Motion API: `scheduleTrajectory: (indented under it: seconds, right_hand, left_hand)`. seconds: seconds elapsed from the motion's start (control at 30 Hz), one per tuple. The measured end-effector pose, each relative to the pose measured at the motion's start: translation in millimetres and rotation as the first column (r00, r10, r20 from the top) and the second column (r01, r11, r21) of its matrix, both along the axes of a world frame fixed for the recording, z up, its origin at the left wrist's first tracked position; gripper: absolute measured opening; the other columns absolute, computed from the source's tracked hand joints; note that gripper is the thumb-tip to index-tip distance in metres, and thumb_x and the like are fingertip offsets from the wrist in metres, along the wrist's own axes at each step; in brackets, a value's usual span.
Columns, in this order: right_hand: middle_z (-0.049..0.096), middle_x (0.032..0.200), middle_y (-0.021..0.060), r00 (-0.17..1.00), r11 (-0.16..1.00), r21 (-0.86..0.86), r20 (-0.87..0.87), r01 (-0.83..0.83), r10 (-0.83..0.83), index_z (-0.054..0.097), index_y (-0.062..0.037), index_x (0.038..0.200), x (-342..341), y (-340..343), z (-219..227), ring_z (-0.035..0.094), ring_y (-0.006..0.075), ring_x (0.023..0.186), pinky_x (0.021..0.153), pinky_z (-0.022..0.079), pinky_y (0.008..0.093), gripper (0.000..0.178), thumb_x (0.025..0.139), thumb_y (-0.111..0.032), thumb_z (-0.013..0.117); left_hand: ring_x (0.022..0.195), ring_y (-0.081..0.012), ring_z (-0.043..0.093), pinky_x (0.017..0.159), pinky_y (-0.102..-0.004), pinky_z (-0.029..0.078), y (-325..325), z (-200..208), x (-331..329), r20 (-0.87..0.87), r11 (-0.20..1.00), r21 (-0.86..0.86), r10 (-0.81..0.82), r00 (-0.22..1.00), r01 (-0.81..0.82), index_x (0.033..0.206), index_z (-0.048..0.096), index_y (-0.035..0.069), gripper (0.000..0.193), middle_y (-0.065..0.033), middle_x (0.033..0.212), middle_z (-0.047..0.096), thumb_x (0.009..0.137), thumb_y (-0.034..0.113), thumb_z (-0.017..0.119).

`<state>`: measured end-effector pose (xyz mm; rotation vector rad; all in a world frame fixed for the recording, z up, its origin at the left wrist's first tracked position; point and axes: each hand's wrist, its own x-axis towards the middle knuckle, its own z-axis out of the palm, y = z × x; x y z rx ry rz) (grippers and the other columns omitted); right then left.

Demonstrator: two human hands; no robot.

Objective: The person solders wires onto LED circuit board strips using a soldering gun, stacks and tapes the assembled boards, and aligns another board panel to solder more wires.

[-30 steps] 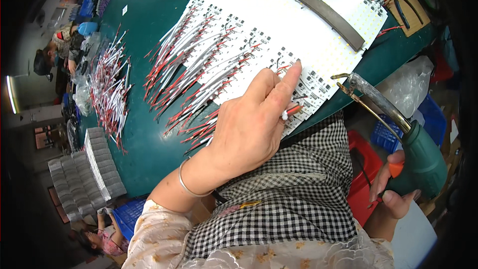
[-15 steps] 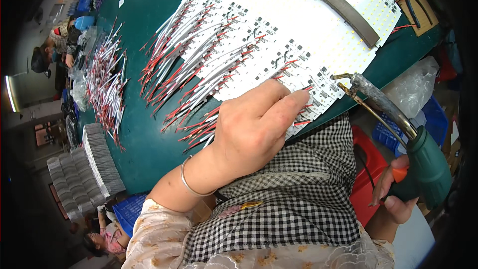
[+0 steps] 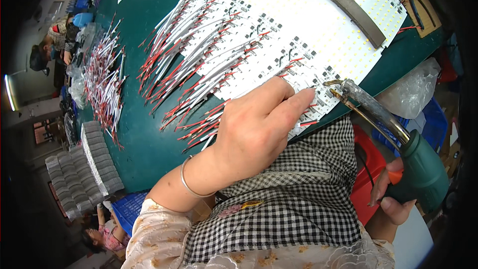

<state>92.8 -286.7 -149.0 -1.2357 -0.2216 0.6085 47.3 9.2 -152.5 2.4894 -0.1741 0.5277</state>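
Cloth in black and white check [image 3: 279, 214] is seen at the bottom centre of the frame. At lower right, a soldering gun [image 3: 424, 174] with a green body and orange trigger is gripped in the right hand [image 3: 396, 211], whose fingers and thumb are wrapped round its handle. Its bent metal tip is held over the near edge of the white circuit boards [image 3: 259, 0], by the fingertips of the left hand [image 3: 251, 127] at the centre. There the fingers are curled, with thumb and index brought close together; whether a wire is pinched between them cannot be told. The wrist is ringed by a silver bangle [image 3: 184, 177].

The boards are spread from the centre to the top right on a green tabletop [image 3: 154, 0], and are crossed by a dark curved bar [image 3: 344, 2]. Red and white wires [image 3: 204, 55] are fanned leftward from them. More loose wires [image 3: 105, 74] are heaped at left, above stacked grey ridged pieces [image 3: 74, 182]. At the far upper left, a co-worker [image 3: 59, 40] is seen.
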Motion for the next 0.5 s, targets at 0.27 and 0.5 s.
scheduleTrajectory:
  seconds: [0.27, 0.5]
  right_hand:
    - [0.052, 0.064, 0.0109, 0.999, 0.995, -0.096, 0.001, 0.043, -0.043, 0.043, 0.0106, 0.106, -2.2, 3.6, 0.0, 0.050, 0.0141, 0.044, 0.038, 0.046, 0.0229, 0.046, 0.071, -0.009, 0.067]
    - [0.052, 0.067, 0.0116, 0.996, 0.995, -0.090, 0.085, 0.041, -0.033, 0.046, 0.0062, 0.097, -1.6, 9.0, -4.6, 0.050, 0.0143, 0.045, 0.038, 0.045, 0.0225, 0.037, 0.070, -0.007, 0.068]
  left_hand:
    - [0.061, -0.0195, 0.059, 0.050, -0.0267, 0.047, -2.8, -4.3, 1.0, 0.013, 0.999, -0.042, 0.021, 1.000, -0.021, 0.102, 0.069, 0.002, 0.054, -0.0107, 0.076, 0.062, 0.053, -0.017, 0.055]
    - [0.061, -0.0201, 0.060, 0.051, -0.0263, 0.047, -2.0, -5.1, 0.9, 0.016, 0.998, -0.064, 0.007, 1.000, -0.006, 0.102, 0.069, 0.001, 0.054, -0.0114, 0.076, 0.062, 0.053, -0.017, 0.055]
